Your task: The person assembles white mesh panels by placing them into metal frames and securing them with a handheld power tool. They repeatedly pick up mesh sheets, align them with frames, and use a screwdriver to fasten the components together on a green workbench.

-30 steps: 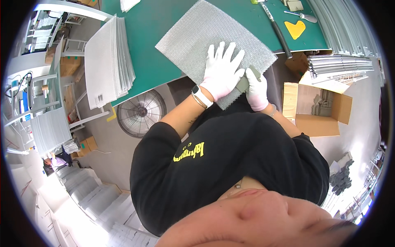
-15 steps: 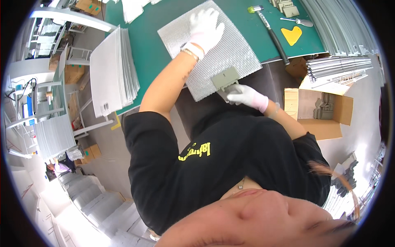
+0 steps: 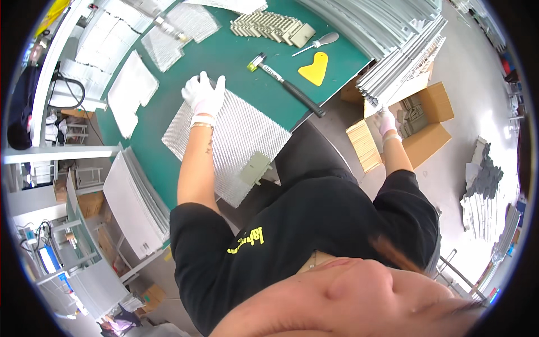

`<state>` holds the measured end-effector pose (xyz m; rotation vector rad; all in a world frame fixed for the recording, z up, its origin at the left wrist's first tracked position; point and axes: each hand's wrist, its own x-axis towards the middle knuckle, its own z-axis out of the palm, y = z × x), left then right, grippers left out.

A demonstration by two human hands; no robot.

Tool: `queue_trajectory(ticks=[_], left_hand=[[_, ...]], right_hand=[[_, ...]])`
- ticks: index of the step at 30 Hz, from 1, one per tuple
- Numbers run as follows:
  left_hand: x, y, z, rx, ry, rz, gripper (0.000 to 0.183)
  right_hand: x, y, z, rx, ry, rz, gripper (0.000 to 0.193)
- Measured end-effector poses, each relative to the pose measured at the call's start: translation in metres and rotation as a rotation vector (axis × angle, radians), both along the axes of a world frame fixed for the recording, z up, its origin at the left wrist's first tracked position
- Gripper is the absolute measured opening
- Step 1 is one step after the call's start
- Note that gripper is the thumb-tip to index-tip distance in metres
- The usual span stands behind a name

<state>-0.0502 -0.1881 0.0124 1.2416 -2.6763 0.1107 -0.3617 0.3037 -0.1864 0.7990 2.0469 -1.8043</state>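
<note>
A silver mesh sheet [image 3: 247, 126] lies on the green table, its near corner jutting past the edge. My gloved left hand [image 3: 204, 96] rests on its far left part with the fingers apart. A flat grey-green plastic piece with small prongs [image 3: 255, 167] sits at the sheet's near corner, touched by neither hand. Off to the right, my gloved right hand [image 3: 385, 122] reaches to the ends of a bundle of metal strips [image 3: 387, 73], beside an open cardboard box [image 3: 437, 101]. Its fingers are too small and partly blurred to show whether they grip anything.
On the green tabletop [image 3: 230, 62] lie a hammer [image 3: 283, 81], a yellow scraper [image 3: 314, 69], a screwdriver [image 3: 323, 41] and a row of grey-green pieces [image 3: 272, 28]. More mesh sheets [image 3: 179, 33] lie at the back. A stack of white panels [image 3: 132, 202] stands at the left.
My right hand has left the plastic piece at the sheet's corner and moved right, to the strips and box. The view has turned rightward; my left hand stays on the mesh sheet.
</note>
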Motion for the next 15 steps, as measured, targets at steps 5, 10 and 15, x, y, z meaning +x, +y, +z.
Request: queue_trajectory(ticks=[5,10,15], left_hand=[[-0.004,-0.034,-0.004,-0.038,-0.026,-0.086,0.07],[-0.021,-0.035,0.028,-0.275,0.031,-0.126,0.083],[-0.01,0.105,0.061,-0.085,0.647,-0.756,0.057]], right_hand=[[-0.039,0.019,-0.023,0.472,0.395,0.444,0.025],[-0.015,0.033,0.056,-0.231,0.114,0.313,0.019],[0.076,-0.004,0.162,-0.977,-0.029,0.388,0.011]])
